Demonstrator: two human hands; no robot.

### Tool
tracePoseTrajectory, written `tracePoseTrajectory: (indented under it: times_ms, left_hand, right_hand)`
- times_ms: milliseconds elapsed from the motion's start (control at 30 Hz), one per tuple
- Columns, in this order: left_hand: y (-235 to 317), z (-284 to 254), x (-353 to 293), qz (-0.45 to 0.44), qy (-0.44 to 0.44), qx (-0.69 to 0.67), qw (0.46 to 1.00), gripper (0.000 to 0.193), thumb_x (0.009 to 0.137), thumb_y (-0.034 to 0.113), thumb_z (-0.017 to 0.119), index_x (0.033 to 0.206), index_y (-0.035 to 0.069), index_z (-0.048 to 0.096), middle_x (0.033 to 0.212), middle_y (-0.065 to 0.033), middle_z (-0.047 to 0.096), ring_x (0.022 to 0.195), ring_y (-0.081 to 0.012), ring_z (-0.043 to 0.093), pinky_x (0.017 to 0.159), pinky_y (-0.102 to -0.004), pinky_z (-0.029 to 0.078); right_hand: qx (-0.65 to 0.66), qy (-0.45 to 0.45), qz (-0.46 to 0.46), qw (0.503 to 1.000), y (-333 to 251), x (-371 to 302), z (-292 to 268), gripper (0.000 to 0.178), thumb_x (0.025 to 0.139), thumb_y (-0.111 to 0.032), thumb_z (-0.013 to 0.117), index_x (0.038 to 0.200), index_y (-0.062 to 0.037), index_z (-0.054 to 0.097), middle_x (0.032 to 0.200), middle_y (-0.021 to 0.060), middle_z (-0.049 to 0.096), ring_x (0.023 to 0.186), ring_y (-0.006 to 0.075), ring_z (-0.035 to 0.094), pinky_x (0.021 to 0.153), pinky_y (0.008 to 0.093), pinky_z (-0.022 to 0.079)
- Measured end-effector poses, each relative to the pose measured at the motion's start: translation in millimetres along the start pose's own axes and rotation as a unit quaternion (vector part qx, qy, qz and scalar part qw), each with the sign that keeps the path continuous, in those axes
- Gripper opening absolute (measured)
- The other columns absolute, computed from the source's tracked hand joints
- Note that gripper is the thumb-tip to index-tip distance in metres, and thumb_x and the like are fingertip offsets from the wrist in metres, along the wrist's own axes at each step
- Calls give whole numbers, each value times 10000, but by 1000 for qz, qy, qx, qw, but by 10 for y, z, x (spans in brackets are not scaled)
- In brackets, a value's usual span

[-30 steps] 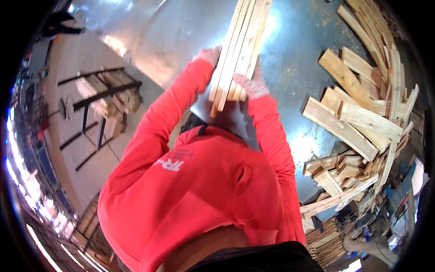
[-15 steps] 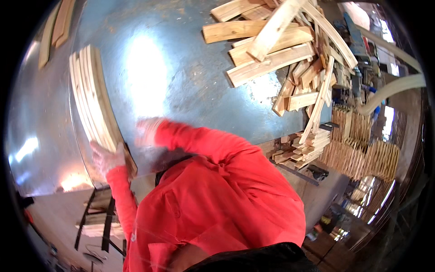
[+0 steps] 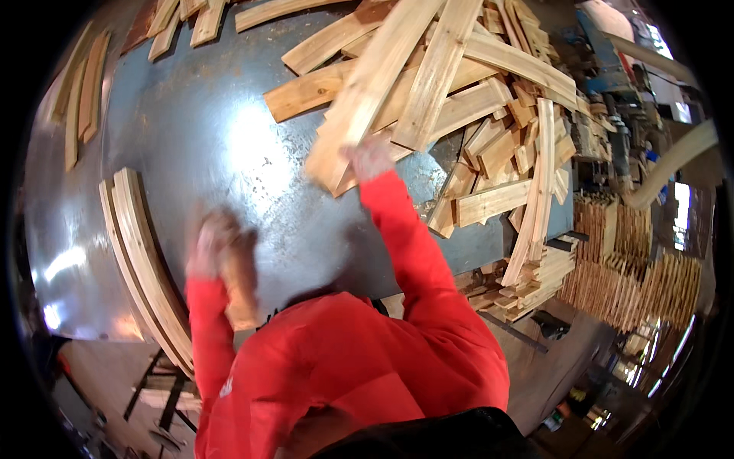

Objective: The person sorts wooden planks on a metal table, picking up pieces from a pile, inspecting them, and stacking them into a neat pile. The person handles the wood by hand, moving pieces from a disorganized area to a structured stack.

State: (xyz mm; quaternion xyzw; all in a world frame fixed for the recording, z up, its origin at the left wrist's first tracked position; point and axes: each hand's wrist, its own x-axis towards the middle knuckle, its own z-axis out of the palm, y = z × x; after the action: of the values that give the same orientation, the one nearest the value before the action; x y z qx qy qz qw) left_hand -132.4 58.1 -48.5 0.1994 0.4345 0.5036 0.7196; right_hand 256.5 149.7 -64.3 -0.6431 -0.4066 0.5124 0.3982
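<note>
My right hand is at the near edge of the wood pile, its fingers closed on the near end of a long pale wooden board that slants away over the other pieces. My left hand, smeared by motion, is over the near part of the metal table. In it is a short-looking wooden slat, also blurred and partly hidden by the hand and sleeve. To the left of that hand, a few curved slats lie side by side, their near ends passing beside my left sleeve.
The blue-grey metal table carries a jumbled pile of boards on its right. Loose slats lie at the far left, others at the far edge. Stacked slats and a pale hose stand beyond on the right.
My right hand has moved right and away, onto a board of the pile. My left hand has left the curved slats and shifted right with a slat; fewer slats show in that group.
</note>
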Motion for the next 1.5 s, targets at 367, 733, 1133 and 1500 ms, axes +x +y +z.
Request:
tracePoseTrajectory:
  times_ms: [367, 733, 1133, 1500]
  left_hand:
    - [-1287, 1784, 1292, -144, -78, 471, 867, 594, 791, 419, 698, 1252, 61, 590, 1082, -158, 660, 1001, -264, 620, 916, -369, 467]
    - [-1701, 1932, 1179, -96, -39, 72, 992, 603, 771, 177, 747, 1310, 47, 511, 1092, -98, 648, 1019, -222, 607, 895, -373, 498]
    - [-1651, 2308, 896, -57, 138, 176, 973, 556, 807, 307, 743, 1258, 45, 549, 1059, -78, 642, 923, -202, 593, 819, -350, 492]
    - [-1949, 1678, 1040, -96, 75, -62, 991, 404, 886, 178, 637, 1238, -2, 551, 1162, -136, 626, 1064, -261, 596, 979, -385, 458]
  right_hand:
    - [-392, 263, 64, 879, -832, 570, -972, 1204, 669, -457, 790, 1465, 40, 36, 1397, 275, 373, 1220, 397, 485, 1000, 457, 436]
    - [-602, 105, -281, 740, -978, -108, -1132, 827, 760, -377, 699, 1411, -35, 321, 1215, 202, 539, 1037, 323, 547, 849, 405, 463]
    - [-394, 158, 16, 906, -825, 458, -802, 1059, 741, -454, 717, 1501, -21, 120, 1423, 278, 382, 1260, 384, 466, 1063, 421, 381]
    - [-503, 382, 65, 773, -1129, 560, -1501, 1215, 699, -656, 694, 1493, 5, 53, 1482, 376, 145, 1350, 483, 296, 1093, 523, 298]
